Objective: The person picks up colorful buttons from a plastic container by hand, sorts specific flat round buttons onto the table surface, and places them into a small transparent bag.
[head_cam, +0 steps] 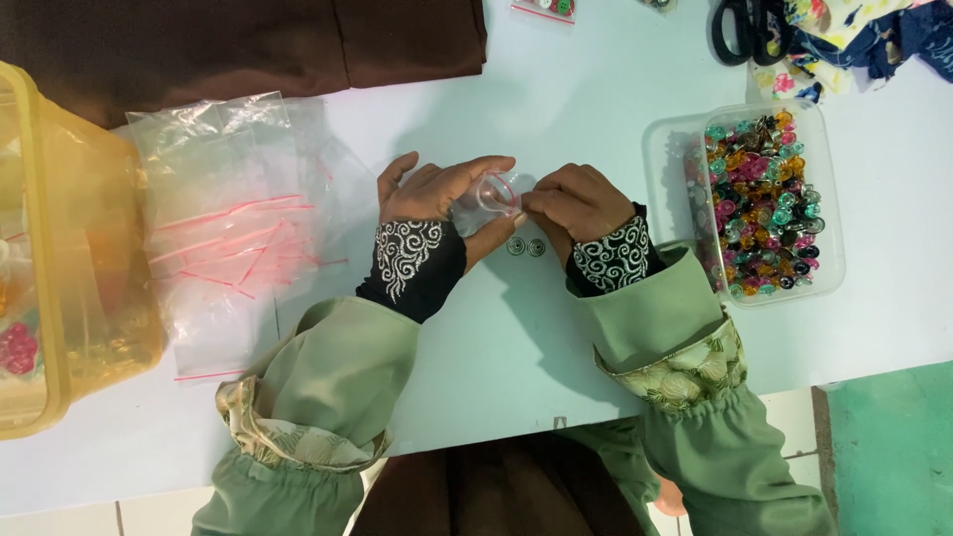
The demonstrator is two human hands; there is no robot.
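My left hand (429,195) and my right hand (576,201) meet over the white table (556,109), both pinching one small clear zip bag (493,196) with a red seal strip; its mouth is held apart between my fingers. Just below the bag, two small round silver buttons (526,246) lie side by side on the table, between my wrists. Both wrists wear black cuffs with white swirls under green sleeves.
A clear plastic tub (824,199) full of several coloured round buttons stands to the right. A pile of clear zip bags (233,238) lies to the left, beside a yellow plastic box (60,298). Brown cloth (248,45), black scissors (749,30) and patterned fabric scraps (854,35) lie at the far edge.
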